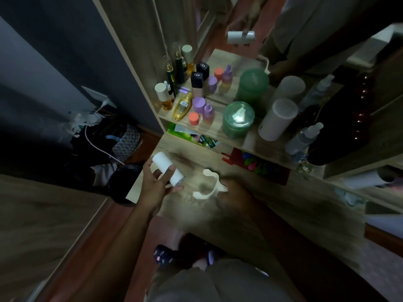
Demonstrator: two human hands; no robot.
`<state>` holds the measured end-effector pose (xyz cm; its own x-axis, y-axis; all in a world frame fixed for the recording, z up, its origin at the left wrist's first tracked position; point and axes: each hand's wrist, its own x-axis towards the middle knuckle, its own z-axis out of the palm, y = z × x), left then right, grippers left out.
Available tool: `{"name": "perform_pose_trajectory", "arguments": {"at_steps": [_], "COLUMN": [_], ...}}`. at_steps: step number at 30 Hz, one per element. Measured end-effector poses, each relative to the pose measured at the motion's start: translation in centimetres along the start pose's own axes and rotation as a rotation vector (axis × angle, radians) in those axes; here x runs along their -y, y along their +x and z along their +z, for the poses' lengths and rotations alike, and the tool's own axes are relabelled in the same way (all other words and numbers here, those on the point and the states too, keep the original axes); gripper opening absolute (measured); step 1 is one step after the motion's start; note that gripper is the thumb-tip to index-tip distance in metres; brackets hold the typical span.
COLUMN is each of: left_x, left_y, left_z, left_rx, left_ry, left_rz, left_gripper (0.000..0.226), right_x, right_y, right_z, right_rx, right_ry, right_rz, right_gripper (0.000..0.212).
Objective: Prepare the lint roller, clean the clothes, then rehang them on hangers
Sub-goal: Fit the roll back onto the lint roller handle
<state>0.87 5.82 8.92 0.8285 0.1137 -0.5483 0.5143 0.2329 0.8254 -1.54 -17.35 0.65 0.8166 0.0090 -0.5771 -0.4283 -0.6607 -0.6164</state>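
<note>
- Left hand over the counter's left edge, fingers wrapped around a white lint roll.
- Right hand rests near the counter's middle on the cream roller handle; blurred, so its grip cannot be told.
- Bottles crowd the shelf behind.

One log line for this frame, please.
stage: roller prep | left hand: holds white roll | right hand: on cream roller handle, grip blurred | surface: wooden counter
</note>
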Motion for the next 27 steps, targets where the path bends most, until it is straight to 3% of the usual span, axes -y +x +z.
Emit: {"name": "perform_pose_trajectory", "arguments": {"at_steps": [9,11,18,22,27], "left_x": [-1.9,-3.7,-4.9,-5.1,-5.0], "left_y": [-1.5,-4.4,-5.6,-6.4,-6.8], "left_z": [-0.6,-3.4,-2.5,-2.6,-2.7], "left_rx": [0.015,-0.035,0.115,0.155,0.149], "left_ry": [0.069,0.042,0.062,0.075,0.083], "left_rz": [0.051,0.149,0.162,0.182,0.177], "left_gripper": [0.057,0.056,0.069,0.066,0.064], "right_x": [7.4,11.2,11.9,12.5,13.0], "right_y": [-0.9,-2.0,-1.4,-1.7,-2.5], "right_z": [-3.4,-2.5,-2.7,-2.9,-4.0], "right_rx": [-0.078,-0.034,-0.061,-0.066,-0.045], "right_ry": [-0.098,-0.173,-0.238,-0.289,-0.348], "right_rz": [-0.495,-0.624,-0.655,-0.618,-0.539], "right_gripper": [0.018,0.015,0.021,0.036,0.026]}}
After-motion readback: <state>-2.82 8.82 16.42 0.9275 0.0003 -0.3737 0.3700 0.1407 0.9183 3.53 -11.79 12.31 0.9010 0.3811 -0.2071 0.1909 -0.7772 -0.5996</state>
